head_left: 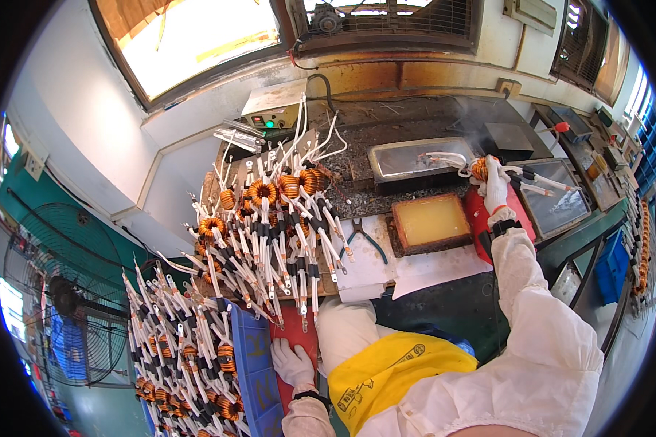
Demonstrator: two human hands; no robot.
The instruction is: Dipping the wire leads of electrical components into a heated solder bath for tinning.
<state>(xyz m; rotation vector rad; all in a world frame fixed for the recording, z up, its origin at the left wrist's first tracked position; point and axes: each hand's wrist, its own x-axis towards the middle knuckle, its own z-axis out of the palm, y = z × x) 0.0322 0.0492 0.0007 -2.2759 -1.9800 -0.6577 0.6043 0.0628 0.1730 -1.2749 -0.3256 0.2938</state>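
Observation:
My gloved right hand (495,188) is closed around a copper-wound ring coil (479,169). Some of the coil's white leads (448,156) reach left over a rectangular metal pot (390,176) with a shiny silvery surface; I cannot tell whether their tips dip in. Its other leads (536,180) point right, over a second shallow grey tray (567,216). Low near my lap, my gloved left hand (293,365) lies with fingers stretched on a red surface (296,325), beside a blue crate (252,364). Nothing shows in it.
Many similar coils (262,192) are piled on the bench's left; more fill the crate. A tray of yellowish material (431,221) and pliers (366,239) lie nearer me. A control box (275,105) stands behind, a fan (65,295) at left. Thin smoke rises near the pot.

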